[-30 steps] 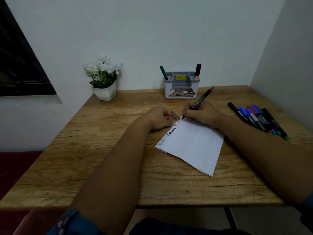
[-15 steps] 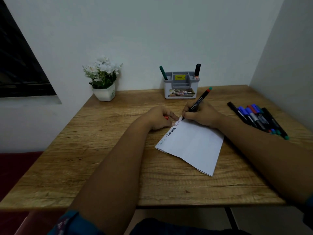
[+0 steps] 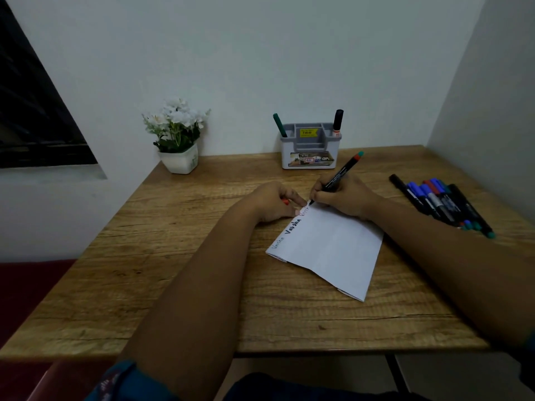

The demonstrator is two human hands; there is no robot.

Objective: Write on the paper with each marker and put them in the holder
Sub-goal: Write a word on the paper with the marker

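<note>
Fingers (image 3: 320,195) of the right hand (image 3: 344,198) pinch the marker (image 3: 338,176), tip on the paper (image 3: 333,250), barrel slanting toward the holder (image 3: 310,146) beyond; the left hand (image 3: 275,202), curled round an orange cap (image 3: 285,202), pins the paper's corner.

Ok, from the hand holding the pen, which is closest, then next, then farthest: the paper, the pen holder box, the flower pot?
From the right hand, in the head view:
1. Paper: right under it, touching.
2. Holder: behind it, by the wall.
3. Flower pot: far off at the back left.
</note>
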